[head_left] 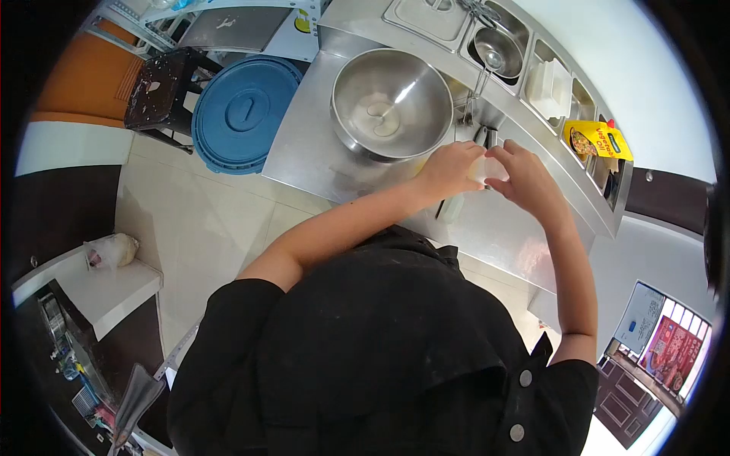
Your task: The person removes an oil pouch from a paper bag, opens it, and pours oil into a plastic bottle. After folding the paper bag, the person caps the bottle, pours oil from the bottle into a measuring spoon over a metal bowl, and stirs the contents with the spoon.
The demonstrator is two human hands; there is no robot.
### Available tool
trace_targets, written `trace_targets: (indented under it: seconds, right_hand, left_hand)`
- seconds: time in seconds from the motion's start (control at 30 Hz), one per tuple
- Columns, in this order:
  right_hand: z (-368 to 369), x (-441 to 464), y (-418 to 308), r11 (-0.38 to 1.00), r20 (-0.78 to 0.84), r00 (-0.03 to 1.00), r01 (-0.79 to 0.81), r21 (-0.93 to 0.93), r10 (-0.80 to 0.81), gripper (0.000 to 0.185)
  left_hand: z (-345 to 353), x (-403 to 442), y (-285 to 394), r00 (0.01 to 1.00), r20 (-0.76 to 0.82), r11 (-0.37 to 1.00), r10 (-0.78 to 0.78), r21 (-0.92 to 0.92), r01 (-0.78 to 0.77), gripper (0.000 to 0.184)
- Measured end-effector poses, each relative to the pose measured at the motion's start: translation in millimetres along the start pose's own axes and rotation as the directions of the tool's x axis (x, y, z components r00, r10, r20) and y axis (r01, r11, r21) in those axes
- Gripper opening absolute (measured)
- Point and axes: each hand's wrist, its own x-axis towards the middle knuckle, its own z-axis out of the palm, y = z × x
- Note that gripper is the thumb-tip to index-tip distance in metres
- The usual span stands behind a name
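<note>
My left hand (450, 169) and my right hand (526, 181) meet over the steel counter (509, 235), fingers curled around a small whitish, partly see-through piece (479, 170). The fingers cover much of it, so I cannot make out its kind. Just left of my left hand stands a large steel mixing bowl (357, 95) with a pale patch at its bottom. Under my hands lies a flat light-coloured thing with a dark edge (450, 207), partly hidden by my left forearm.
Along the back, a steel rail holds inset pans with a ladle (493, 59), white containers (549, 90) and a yellow vegetable oil pouch (597, 140). A blue lidded bin (247, 114) and a dark stool (157, 90) stand left of the counter. A plastic bag (112, 251) sits on a ledge.
</note>
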Motion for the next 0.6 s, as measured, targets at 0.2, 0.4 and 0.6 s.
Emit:
trace_targets:
  seconds: [0.2, 0.4, 0.6]
  right_hand:
    - [6, 0, 7, 0.997, -0.028, 0.997, 0.070, 0.021, -0.070, 0.034]
    - [2, -2, 6, 0.992, -0.031, 0.998, 0.063, 0.106, -0.060, 0.033]
    - [-23, -4, 7, 0.953, -0.031, 0.999, 0.016, 0.303, -0.007, 0.032]
  left_hand:
    - [5, -2, -4, 1.000, -0.011, 0.999, 0.017, -0.036, -0.017, 0.047]
    - [16, -4, -15, 0.998, -0.061, 0.978, -0.013, -0.210, 0.000, 0.048]
    - [1, -1, 1, 0.995, 0.060, 0.916, -0.084, -0.388, 0.101, 0.051]
